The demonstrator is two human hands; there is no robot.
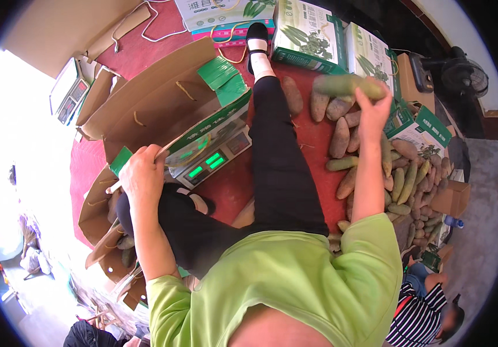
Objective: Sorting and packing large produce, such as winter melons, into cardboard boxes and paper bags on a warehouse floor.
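Note:
My right hand (373,107) is closed around a long green radish (335,85), lifted over the red mat; its outline is slightly blurred. My left hand (143,172) grips the near rim of an open carton (150,107), brown inside and green and white outside. The carton appears to stand on a digital scale (240,143) with lit green readouts. Beneath my right forearm lies a heap of green radishes (399,184) mixed with brownish, soil-coated roots (340,137). The carton's floor is partly hidden by its wall.
Printed radish boxes (308,37) stand along the far side. A second scale (70,95) is at the far left. More open cartons (95,202) sit by my left knee. A black fan (464,78) stands at the right, and another person (419,315) is at the lower right.

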